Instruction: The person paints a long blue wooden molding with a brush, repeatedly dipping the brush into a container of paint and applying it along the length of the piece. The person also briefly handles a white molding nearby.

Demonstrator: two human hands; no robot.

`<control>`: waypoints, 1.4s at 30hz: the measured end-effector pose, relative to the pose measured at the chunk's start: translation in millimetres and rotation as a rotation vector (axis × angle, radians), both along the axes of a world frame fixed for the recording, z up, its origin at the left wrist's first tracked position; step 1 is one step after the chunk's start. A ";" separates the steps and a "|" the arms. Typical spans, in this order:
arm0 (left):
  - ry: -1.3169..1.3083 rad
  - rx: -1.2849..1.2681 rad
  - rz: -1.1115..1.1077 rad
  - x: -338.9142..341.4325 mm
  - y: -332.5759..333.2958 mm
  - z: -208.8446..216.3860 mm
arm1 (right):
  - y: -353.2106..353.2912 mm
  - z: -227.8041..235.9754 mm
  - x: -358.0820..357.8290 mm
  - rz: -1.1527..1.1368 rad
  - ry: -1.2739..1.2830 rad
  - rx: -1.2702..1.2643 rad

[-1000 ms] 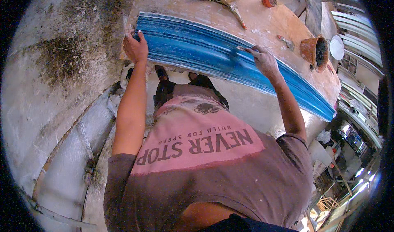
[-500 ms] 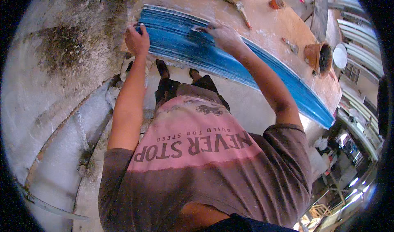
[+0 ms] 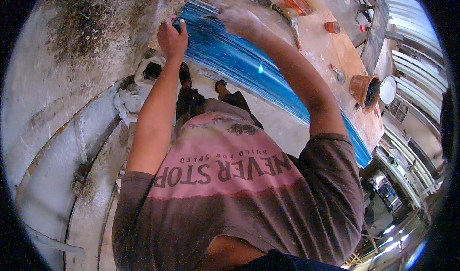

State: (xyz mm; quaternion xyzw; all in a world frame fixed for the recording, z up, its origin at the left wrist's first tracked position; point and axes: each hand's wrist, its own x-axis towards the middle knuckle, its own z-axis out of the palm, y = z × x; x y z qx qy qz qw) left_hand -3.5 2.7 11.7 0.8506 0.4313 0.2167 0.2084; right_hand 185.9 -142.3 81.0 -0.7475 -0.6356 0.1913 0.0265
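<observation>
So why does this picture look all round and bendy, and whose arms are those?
The picture comes from a small wide-eye camera worn on a person's head, looking down. That lens bends straight lines, so everything curves. There is no machine here, just a person's two bare hands; you also see their shirt from above. The left hand grips the near end of a long blue board that lies along the edge of a dusty workbench. The right hand presses on top of the board close by; it is blurred, so I cannot tell what, if anything, it holds. Further back on the bench lie a brush, a brown pot and a small orange cup. Down below are the person's shoes on a grey floor.
</observation>
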 end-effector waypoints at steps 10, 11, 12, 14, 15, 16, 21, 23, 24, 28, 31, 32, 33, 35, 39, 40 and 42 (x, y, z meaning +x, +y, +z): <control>-0.051 0.058 0.019 0.2 1.4 -14.3 | -67.4 23.7 -1.4 -0.078 0.117 0.062; -0.056 0.061 0.005 0.2 1.4 -12.4 | -43.6 17.0 -10.5 -0.070 0.116 0.105; -0.063 0.063 -0.020 4.5 -0.2 -8.2 | -14.6 -8.4 -9.8 -0.090 0.126 0.193; -0.031 0.109 -0.020 8.5 2.1 -4.1 | 29.2 -24.0 -10.5 -0.112 0.125 0.199; 0.015 0.144 -0.006 6.6 2.2 -6.0 | 50.2 -7.3 -11.3 -0.125 0.119 0.108; 0.058 0.167 0.009 3.4 0.7 -6.4 | 62.1 3.3 -12.5 -0.137 0.109 0.006; 0.015 0.062 -0.001 2.6 0.2 3.4 | -17.0 19.0 23.9 -0.406 0.001 0.203; 0.015 0.055 -0.021 2.7 -3.6 3.8 | -55.9 -4.1 18.4 -0.388 -0.090 0.109; 0.015 0.063 -0.021 1.7 -3.0 -0.4 | -70.9 -10.2 7.9 -0.350 -0.108 0.109; 0.038 0.061 -0.002 0.2 -0.8 -2.4 | -87.5 34.3 -24.3 -0.398 0.022 -0.057; 0.033 0.030 -0.029 2.0 -0.2 2.1 | -89.6 44.7 -74.7 -0.604 0.129 -0.302; 0.033 0.026 -0.035 0.9 -0.6 3.4 | -89.8 38.5 -93.2 -0.626 0.158 -0.171; 0.031 0.025 -0.037 -0.3 -0.2 2.6 | -78.4 44.9 -108.2 -0.657 0.133 -0.211; 0.033 0.046 -0.043 -1.0 1.2 -0.6 | -58.8 47.7 -125.2 -0.719 0.120 -0.262; -0.002 0.054 -0.083 -0.7 0.8 -4.1 | -40.8 26.0 -122.0 -0.759 0.165 -0.253; -0.021 0.039 -0.098 -1.3 0.4 -3.9 | -39.4 21.2 -120.7 -0.746 0.178 -0.236; -0.092 0.072 -0.133 0.4 4.1 -4.7 | -33.1 18.6 -119.5 -0.762 0.157 -0.168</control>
